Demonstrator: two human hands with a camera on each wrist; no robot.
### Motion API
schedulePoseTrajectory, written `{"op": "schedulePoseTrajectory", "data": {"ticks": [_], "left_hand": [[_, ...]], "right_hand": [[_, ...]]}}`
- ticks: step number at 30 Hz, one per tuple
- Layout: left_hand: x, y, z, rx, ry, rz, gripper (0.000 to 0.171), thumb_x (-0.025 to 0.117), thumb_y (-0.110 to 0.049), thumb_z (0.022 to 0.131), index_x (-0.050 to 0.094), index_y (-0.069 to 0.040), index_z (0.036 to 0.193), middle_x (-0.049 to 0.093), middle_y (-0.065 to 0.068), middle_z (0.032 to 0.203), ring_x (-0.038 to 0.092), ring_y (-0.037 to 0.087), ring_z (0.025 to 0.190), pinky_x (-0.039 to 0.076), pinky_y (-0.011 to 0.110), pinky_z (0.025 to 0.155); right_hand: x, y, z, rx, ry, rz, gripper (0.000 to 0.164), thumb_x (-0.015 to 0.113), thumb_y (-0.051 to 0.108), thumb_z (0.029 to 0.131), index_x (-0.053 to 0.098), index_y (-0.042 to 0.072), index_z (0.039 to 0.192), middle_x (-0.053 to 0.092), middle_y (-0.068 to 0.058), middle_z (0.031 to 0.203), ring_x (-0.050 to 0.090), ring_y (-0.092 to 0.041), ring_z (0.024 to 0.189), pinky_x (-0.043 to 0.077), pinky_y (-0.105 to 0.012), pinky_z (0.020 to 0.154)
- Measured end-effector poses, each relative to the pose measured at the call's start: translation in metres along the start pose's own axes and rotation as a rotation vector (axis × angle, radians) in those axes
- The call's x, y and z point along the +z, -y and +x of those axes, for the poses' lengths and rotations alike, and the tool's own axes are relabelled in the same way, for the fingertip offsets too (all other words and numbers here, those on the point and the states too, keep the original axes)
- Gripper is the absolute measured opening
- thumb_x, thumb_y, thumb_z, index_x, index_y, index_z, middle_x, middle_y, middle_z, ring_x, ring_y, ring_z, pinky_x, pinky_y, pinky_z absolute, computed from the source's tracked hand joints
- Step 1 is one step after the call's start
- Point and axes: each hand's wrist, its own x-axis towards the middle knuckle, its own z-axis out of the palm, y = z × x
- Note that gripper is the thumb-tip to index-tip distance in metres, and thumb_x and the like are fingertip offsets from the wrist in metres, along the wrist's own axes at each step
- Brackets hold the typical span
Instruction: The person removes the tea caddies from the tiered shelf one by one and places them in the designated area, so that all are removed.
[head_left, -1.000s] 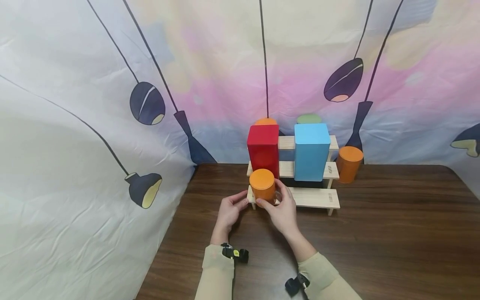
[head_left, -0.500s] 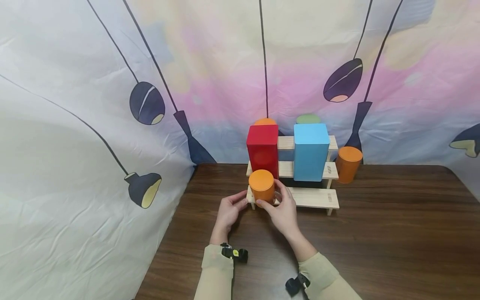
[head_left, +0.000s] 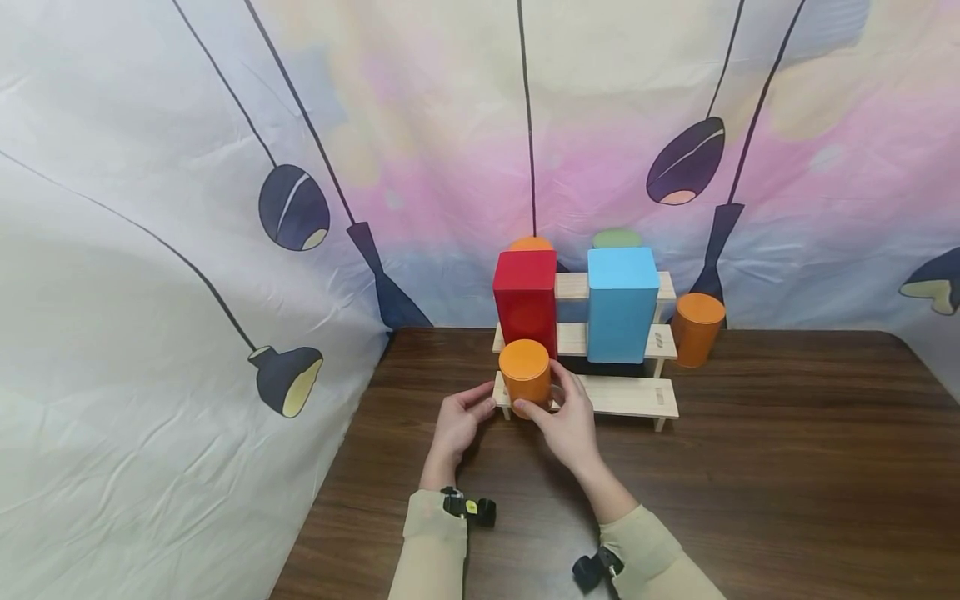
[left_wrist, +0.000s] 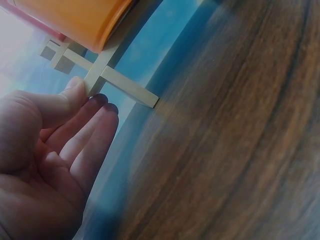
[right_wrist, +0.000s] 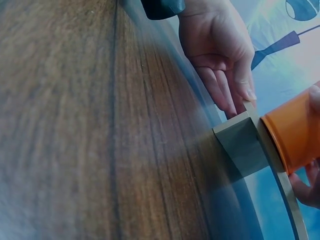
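Observation:
An orange cylindrical canister (head_left: 525, 367) stands on the left end of the lowest step of a three-tier wooden shelf (head_left: 626, 395). My right hand (head_left: 566, 423) grips the canister's right side, its thumb across the front. At the shelf's left end, my left hand (head_left: 456, 425) pinches the lowest board; in the left wrist view the thumb lies on top and the fingers (left_wrist: 95, 145) reach beneath. The right wrist view shows the canister's base (right_wrist: 290, 135) resting on the board. A red box (head_left: 525, 292) and a light blue box (head_left: 622, 312) stand upright on the middle step.
A second orange canister (head_left: 699, 333) is on the dark wood table (head_left: 787, 467), right of the shelf. Behind the boxes show an orange round top (head_left: 531, 243) and a green one (head_left: 617, 238). A patterned cloth (head_left: 420, 150) hangs behind the table.

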Motion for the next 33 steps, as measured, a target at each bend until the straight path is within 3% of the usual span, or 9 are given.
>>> {"op": "schedulePoseTrajectory", "data": {"ticks": [11,23,33], "left_hand": [[-0.001,0.000,0.000,-0.009,0.006,-0.004,0.033,0.072,-0.007,0.103,0.075,-0.009,0.136,0.069,0.014,0.142,0.073,0.023,0.117,0.060,0.033,0.099],[0.000,-0.002,-0.002,-0.008,0.000,-0.003,0.033,0.072,-0.008,0.103,0.075,-0.008,0.136,0.068,0.014,0.142,0.073,0.024,0.118,0.060,0.034,0.100],[0.001,-0.001,-0.001,0.000,-0.002,-0.023,0.033,0.071,-0.005,0.103,0.074,-0.005,0.135,0.069,0.016,0.141,0.074,0.023,0.114,0.061,0.032,0.097]], "right_hand": [[-0.003,0.003,-0.001,0.041,0.017,0.021,0.082,0.092,0.015,0.088,0.049,0.012,0.158,0.054,-0.010,0.146,0.061,-0.033,0.133,0.052,-0.046,0.112],[-0.004,0.010,-0.002,0.051,0.023,0.034,0.082,0.092,0.015,0.088,0.049,0.011,0.157,0.055,-0.011,0.145,0.060,-0.035,0.134,0.052,-0.049,0.112],[-0.020,0.011,-0.008,0.045,0.066,0.002,0.085,0.093,0.021,0.086,0.048,0.014,0.158,0.055,-0.010,0.153,0.060,-0.036,0.136,0.052,-0.049,0.111]]}}
